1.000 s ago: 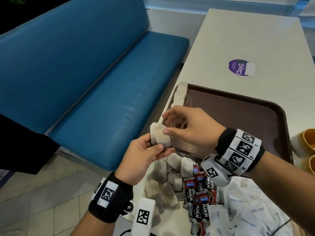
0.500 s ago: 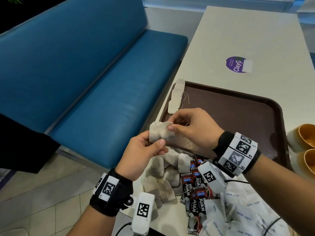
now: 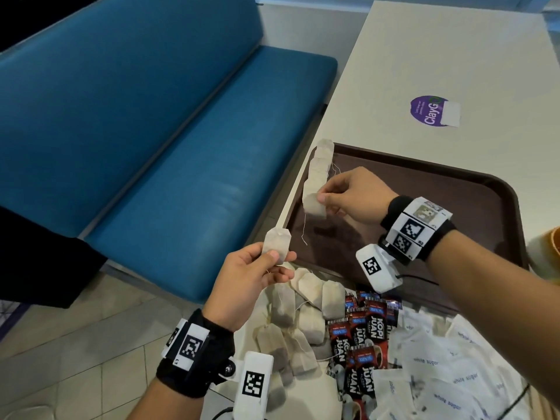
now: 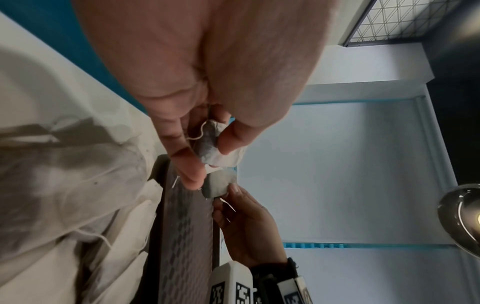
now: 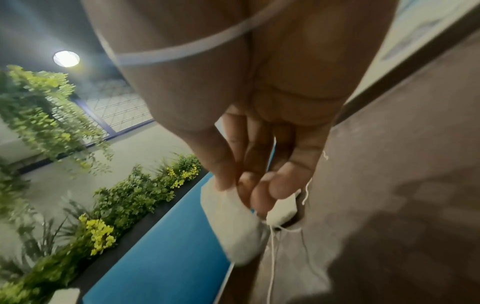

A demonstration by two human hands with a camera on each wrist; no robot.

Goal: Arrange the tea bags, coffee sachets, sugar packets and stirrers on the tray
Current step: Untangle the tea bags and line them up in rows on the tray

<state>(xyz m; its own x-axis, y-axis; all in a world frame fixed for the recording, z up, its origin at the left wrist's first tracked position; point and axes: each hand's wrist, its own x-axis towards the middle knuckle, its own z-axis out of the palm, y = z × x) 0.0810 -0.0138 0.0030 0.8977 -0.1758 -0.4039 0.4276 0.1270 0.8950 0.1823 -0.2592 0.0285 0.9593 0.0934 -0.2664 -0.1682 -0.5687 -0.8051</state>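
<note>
My right hand [image 3: 325, 199] pinches a tea bag [image 3: 315, 206] by its top over the left part of the brown tray [image 3: 454, 207], its string hanging down. The same tea bag [image 5: 233, 224] shows under my fingertips in the right wrist view. A row of tea bags [image 3: 321, 165] lies along the tray's left rim. My left hand [image 3: 272, 259] pinches another tea bag [image 3: 276, 245] just off the tray's near left corner; that tea bag [image 4: 210, 144] shows between thumb and fingers. Loose tea bags [image 3: 303, 322], red coffee sachets [image 3: 363, 334] and white sugar packets [image 3: 439, 368] lie piled in front of the tray.
The tray sits on a white table [image 3: 439, 56] with a purple sticker [image 3: 430, 112]. A blue bench [image 3: 151, 147] runs along the table's left side, tiled floor below. A brown cup [image 3: 545, 256] stands at the right edge.
Both hands held a clump of tea bags together; now they have separated. The right hand moved up over the tray with one bag, the left stayed back with another.
</note>
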